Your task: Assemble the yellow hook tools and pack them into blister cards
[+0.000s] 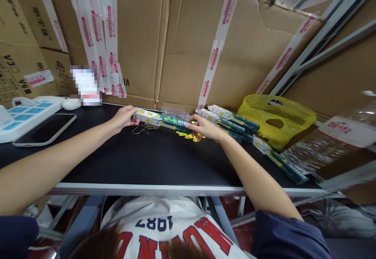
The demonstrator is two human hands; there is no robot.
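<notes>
A long, narrow cardboard box [164, 120], white at one end and green at the other with yellow lettering, is held level just above the black tabletop [147, 161]. My left hand [125, 118] grips its white left end, fingers closed around it. At the green right end, my right hand [202, 126] pinches the box between thumb and fingers. Below the box lies a small pile of bent metal wire hooks [145, 127]. Small yellow pieces [185, 134] lie beside my right hand, partly covered by it. Clear plastic tubes [174, 113] show behind the box.
Similar boxes [229, 122] are stacked at right, with another box [280, 161] nearer the edge. Beyond are a yellow plastic bag [273, 118] and a large clear bottle [337, 137]. A phone [45, 130] and power strip [29, 114] lie left. Cardboard [182, 47] walls the back.
</notes>
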